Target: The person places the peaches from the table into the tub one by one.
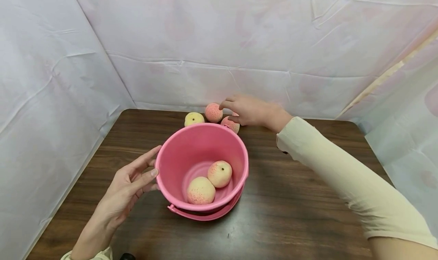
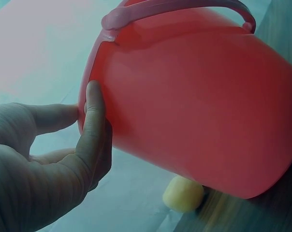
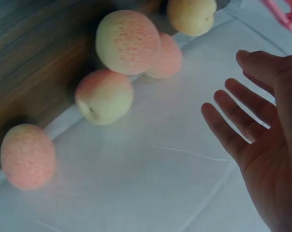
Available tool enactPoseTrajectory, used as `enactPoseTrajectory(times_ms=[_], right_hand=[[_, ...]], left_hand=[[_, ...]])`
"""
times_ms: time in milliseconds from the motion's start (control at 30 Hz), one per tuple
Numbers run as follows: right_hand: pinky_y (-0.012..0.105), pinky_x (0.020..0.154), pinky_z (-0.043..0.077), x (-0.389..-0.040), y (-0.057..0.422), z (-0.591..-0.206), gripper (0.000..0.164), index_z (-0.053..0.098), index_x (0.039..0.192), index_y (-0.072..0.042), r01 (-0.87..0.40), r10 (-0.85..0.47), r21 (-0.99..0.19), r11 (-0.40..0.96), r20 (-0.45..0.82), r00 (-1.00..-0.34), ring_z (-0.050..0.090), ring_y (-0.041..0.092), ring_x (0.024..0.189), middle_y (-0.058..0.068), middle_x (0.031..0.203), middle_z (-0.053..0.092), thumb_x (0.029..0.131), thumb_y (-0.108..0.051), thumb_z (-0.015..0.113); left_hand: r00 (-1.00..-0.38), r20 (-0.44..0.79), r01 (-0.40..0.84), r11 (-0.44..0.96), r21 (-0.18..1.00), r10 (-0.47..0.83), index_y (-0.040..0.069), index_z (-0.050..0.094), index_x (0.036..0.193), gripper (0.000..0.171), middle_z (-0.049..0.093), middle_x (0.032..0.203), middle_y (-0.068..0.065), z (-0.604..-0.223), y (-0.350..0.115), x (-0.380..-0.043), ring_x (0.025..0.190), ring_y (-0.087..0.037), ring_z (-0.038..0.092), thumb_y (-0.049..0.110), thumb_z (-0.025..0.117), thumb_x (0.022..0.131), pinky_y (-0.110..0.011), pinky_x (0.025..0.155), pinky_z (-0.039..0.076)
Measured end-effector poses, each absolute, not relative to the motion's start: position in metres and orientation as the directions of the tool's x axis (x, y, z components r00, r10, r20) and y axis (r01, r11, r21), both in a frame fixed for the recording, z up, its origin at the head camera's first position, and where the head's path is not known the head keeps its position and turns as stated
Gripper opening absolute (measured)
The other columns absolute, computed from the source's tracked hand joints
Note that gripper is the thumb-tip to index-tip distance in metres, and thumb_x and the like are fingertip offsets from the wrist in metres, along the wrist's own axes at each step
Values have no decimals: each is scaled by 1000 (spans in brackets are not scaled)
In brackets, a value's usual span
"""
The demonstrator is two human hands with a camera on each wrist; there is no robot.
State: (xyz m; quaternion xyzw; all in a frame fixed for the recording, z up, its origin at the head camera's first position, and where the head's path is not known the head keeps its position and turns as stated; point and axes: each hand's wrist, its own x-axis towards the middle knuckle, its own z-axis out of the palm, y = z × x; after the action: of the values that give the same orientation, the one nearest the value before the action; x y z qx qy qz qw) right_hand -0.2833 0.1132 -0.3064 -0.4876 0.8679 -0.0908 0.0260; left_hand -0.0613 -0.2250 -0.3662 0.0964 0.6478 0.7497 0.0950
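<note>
Here, the left hand (image 1: pixel 126 186) pinches one pink bucket (image 1: pixel 205 142) at its nine o'clock rim, two peaches (image 1: pixel 201 191) inside, while the right hand (image 1: pixel 251 111), fingers parted, hovers by five more peaches (image 3: pixel 105 99) toward twelve o'clock on the worktop (image 1: pixel 291 199).

The pink bucket (image 1: pixel 202 140) is at the centre of the head view, opening toward the camera, handle (image 1: pixel 205 217) lowered along the near side; the left hand (image 1: pixel 128 184) pinches the rim at left. Two pale, pink-speckled peaches (image 1: pixel 201 191) rest inside on the bottom, touching. Outside, beyond the far rim at upper centre, lie a yellow peach (image 1: pixel 193 119) and further pink peaches (image 1: pixel 213 113). The right hand (image 1: pixel 249 110), fingers extended, is positioned near the pink peaches.
</note>
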Motion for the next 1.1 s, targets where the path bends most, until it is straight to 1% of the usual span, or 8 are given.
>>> enactPoseTrajectory(times_ms=[133,200,367,500,633,767,933,1100], right_hand=[[48,113,52,-290,113,-321,42,59,138,-3,-821,-834,-177,542,8,-552,59,35,127,17,135,62,98,-9,69],[48,113,51,-293,113,-329,49,55,144,-3,-811,-824,-172,559,-8,-567,57,36,130,16,138,61,97,-11,70],[52,120,45,-296,113,-347,58,50,150,-2,-769,-788,-179,613,-70,-612,47,40,141,21,151,51,97,-12,71],[55,124,40,-295,113,-360,53,51,149,-5,-748,-767,-171,642,-110,-633,40,42,148,21,156,46,99,-13,68],[57,117,47,-294,111,-374,47,53,147,-10,-751,-764,-139,645,-105,-637,43,42,144,18,155,48,102,-17,63],[59,108,53,-294,110,-385,46,53,149,-9,-762,-767,-89,642,-76,-637,49,44,137,20,153,50,106,-22,57],[60,111,51,-293,108,-397,47,50,152,-6,-768,-771,-69,637,-68,-633,48,46,138,23,156,48,109,-24,52],[59,111,51,-295,105,-406,48,49,154,-7,-757,-761,-81,649,-47,-647,46,45,140,22,157,46,110,-27,50]], left_hand=[[-964,20,-19,-144,989,265,6,34,163,61,57,128,-14,-366,-225,-61,108,-16,74,-4,52,105,-39,89,66],[-964,20,-19,-142,990,265,6,34,162,61,57,128,-14,-366,-225,-60,108,-16,74,-4,52,105,-39,88,66],[-964,15,-22,-136,990,266,6,34,163,61,57,129,-13,-367,-225,-59,107,-15,74,-4,52,106,-38,88,66],[-964,11,-24,-131,991,265,7,34,163,60,56,129,-13,-367,-224,-58,106,-14,74,-3,52,106,-38,88,66],[-964,13,-22,-130,991,265,7,34,163,60,56,128,-13,-366,-225,-57,105,-14,74,-4,52,106,-37,87,66],[-962,16,-25,-144,989,273,7,34,163,61,57,128,-12,-367,-225,-57,105,-14,74,-4,51,106,-37,88,66],[-961,16,-27,-152,988,277,7,33,163,60,56,129,-13,-367,-225,-56,105,-14,74,-4,50,106,-36,87,67],[-961,19,-24,-151,988,275,7,34,163,60,56,128,-13,-367,-226,-56,103,-14,74,-5,50,106,-36,86,67]])
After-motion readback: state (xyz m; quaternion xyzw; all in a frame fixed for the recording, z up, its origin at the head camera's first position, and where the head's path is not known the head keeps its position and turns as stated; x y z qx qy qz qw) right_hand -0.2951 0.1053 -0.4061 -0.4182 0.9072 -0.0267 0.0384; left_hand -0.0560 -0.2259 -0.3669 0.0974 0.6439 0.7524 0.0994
